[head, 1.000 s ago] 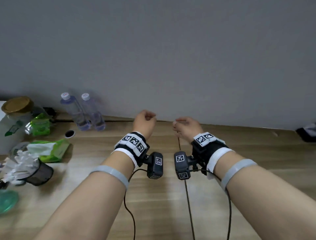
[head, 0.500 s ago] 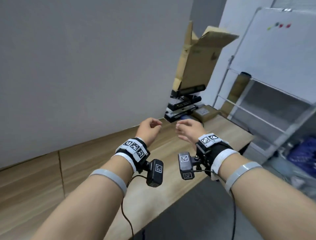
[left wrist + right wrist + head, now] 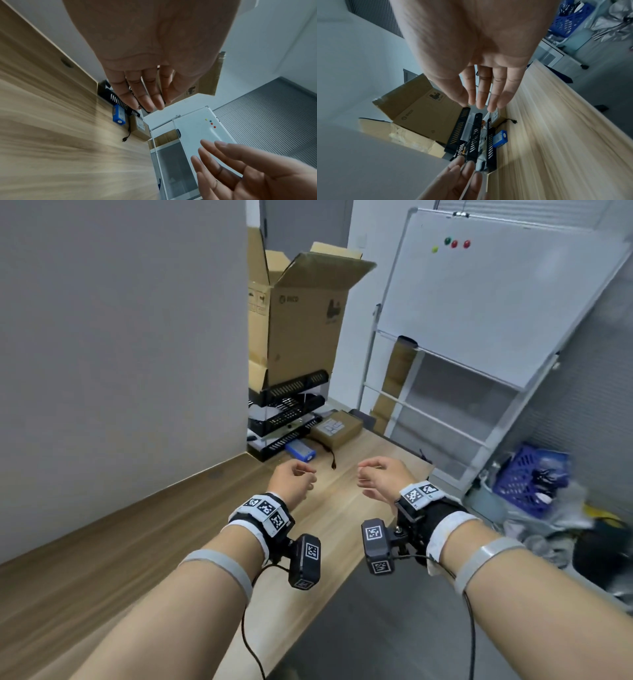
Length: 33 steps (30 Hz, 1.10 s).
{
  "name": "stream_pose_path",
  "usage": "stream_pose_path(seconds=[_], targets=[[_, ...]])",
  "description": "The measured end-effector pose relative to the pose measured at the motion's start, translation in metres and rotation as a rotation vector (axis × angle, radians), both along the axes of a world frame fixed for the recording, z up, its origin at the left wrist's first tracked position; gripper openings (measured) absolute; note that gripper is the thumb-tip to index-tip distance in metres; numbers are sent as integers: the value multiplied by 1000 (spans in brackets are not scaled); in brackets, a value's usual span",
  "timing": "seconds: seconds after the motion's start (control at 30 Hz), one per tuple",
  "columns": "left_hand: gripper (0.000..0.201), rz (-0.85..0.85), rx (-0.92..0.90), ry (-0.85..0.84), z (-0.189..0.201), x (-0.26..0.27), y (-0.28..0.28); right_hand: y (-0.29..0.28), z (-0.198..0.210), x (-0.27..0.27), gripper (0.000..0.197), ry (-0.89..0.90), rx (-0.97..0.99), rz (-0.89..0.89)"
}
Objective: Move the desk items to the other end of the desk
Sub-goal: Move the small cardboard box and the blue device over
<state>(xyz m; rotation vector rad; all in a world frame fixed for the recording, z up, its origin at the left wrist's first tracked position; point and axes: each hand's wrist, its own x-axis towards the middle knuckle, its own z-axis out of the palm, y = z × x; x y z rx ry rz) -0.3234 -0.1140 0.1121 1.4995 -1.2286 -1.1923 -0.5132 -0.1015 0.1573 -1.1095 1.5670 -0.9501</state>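
Note:
The right end of the wooden desk [image 3: 102, 559] is in view. A black stacked letter tray [image 3: 287, 412] stands at its far corner, with a blue device [image 3: 300, 449], a small cardboard box [image 3: 337, 428] and a black cable [image 3: 330, 457] beside it. My left hand [image 3: 294, 479] and right hand [image 3: 380, 477] hover side by side above the desk, short of these items. Both hold nothing. The wrist views show the left hand's fingers [image 3: 145, 94] and the right hand's fingers [image 3: 481, 92] relaxed and nearly straight.
A large open cardboard box [image 3: 301, 320] rises behind the tray. A whiteboard on a stand [image 3: 496, 296] leans past the desk's end. A blue crate [image 3: 524, 481] and bags lie on the floor at right. Grey floor runs along the desk's near edge.
The view has swung from the desk's left end, with bottles and packets, to its right end. Both hands stayed together in front, empty, with fingers loosening slightly.

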Motion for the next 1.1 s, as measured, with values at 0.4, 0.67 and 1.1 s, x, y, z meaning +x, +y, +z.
stream_pose_path(seconds=[0.4,0.67,1.1], targets=[[10,137,214,46,-70,12,-145,-175,-41,8,10,162,160,118],[15,164,346,-13,-94,-2,-206,-257,-80,-30,16,190,280,101],[64,519,608,-408,-153,-57,-337,-500,-170,-81,29,713,185,455]])
